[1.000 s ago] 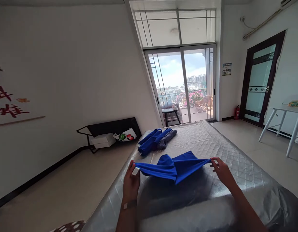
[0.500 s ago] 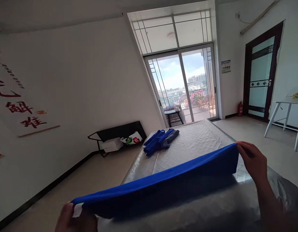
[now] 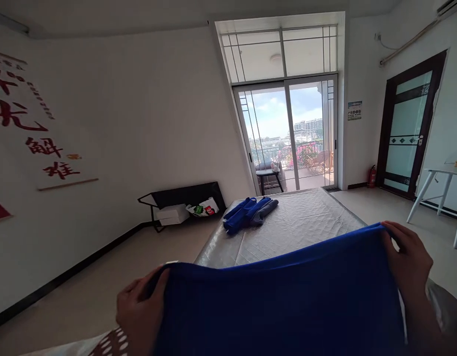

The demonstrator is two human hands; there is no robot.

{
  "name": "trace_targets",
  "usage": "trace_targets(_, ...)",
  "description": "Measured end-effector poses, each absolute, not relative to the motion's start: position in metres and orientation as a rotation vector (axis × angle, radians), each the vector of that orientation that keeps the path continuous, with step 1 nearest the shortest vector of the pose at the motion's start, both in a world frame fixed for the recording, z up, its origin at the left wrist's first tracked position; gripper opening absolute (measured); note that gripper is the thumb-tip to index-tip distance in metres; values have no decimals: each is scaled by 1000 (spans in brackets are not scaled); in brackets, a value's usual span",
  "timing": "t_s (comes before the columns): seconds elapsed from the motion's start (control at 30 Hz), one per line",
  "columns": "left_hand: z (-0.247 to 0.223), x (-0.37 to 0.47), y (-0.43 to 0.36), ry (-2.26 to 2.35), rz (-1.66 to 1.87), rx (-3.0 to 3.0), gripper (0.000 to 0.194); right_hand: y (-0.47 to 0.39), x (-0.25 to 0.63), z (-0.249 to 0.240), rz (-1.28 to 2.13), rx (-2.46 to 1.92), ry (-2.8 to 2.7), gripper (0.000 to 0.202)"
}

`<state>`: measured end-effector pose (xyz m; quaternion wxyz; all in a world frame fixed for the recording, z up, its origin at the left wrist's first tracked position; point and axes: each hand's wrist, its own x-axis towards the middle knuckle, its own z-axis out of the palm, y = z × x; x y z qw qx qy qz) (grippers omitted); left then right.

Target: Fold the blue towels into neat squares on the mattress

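Wall scroll (image 3: pixel 33 153): the large red characters 解 (image 3: pixel 43 147) and, below it, 难 (image 3: pixel 61 170) can be read; the large characters above are cut by the left edge.
Small script (image 3: pixel 35 96): a slanting column is borne by the same scroll, too small to be read.
Wall sign (image 3: pixel 354 111): printed lines and a row of round symbols are shown right of the glass door; the wording cannot be made out.
Bag (image 3: pixel 203 207): a green and a red printed patch are carried on white; no brand can be read.
White tag (image 3: pixel 172 262): only an edge is seen on the blue cloth (image 3: pixel 283 301), by the left fingers (image 3: pixel 160 289).
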<state>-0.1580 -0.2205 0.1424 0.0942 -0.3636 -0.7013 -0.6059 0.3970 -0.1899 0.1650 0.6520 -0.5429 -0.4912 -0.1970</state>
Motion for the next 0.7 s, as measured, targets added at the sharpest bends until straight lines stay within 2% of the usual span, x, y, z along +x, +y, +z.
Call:
trace_targets(0.2,160,-163,-150,-2014,-1692,-1202,42,-127,408,156,-466,-1189,-1230,46)
trace_targets(0.47,230,-158,-76,-1721,-1785,-1242,27,-63,438,208,-506,-1187,-1363,54)
trace_targets(0.57,215,-161,-78,-1713,-1822,-1197,24,-66,447,198,-522,-1212,-1392,57)
trace_targets(0.7,140,-170,-93,-1861,-1750,-1392,21,-83,461,149,-403,-1266,-1541,57)
